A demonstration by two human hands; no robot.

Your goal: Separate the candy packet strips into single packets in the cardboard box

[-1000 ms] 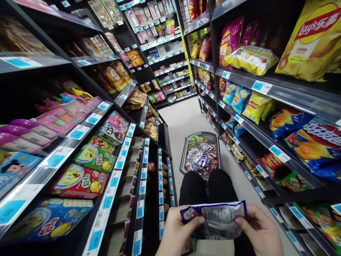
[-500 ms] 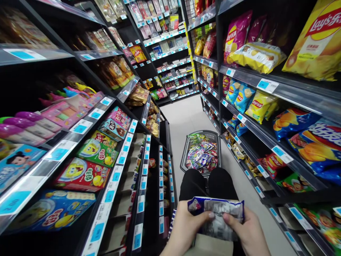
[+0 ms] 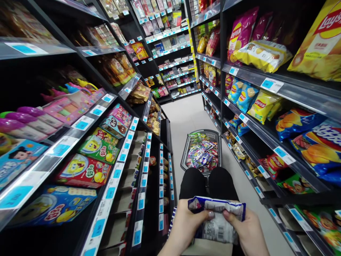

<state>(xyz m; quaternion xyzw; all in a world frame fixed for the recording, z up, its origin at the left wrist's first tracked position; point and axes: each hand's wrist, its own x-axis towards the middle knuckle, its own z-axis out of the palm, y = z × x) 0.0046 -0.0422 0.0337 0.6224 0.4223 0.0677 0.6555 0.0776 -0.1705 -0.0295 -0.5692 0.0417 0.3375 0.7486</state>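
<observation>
"Head view: what's largest?"
"Shelves point(image 3: 306, 96), both sides; then black-clad legs point(image 3: 194, 185), and a basket point(image 3: 216, 137) of small packets point(image 3: 203, 154) beyond."
"The hands?"
"Left hand point(image 3: 186, 221) and right hand point(image 3: 246, 225) both pinch one blue-and-silver packet point(image 3: 216, 227) over the legs."

left hand point(image 3: 185, 220): between 5 and 6 o'clock; curled in a grip, fingers mostly hidden;
left thumb point(image 3: 204, 216): laid on top, pointing to 3 o'clock;
right hand point(image 3: 249, 224): between 4 and 5 o'clock; gripping too;
right thumb point(image 3: 233, 219): slanting to 10 o'clock; tip near the left thumb's, apart from it;
knees point(image 3: 193, 180): side by side, towards 5 o'clock, beyond both hands
</observation>
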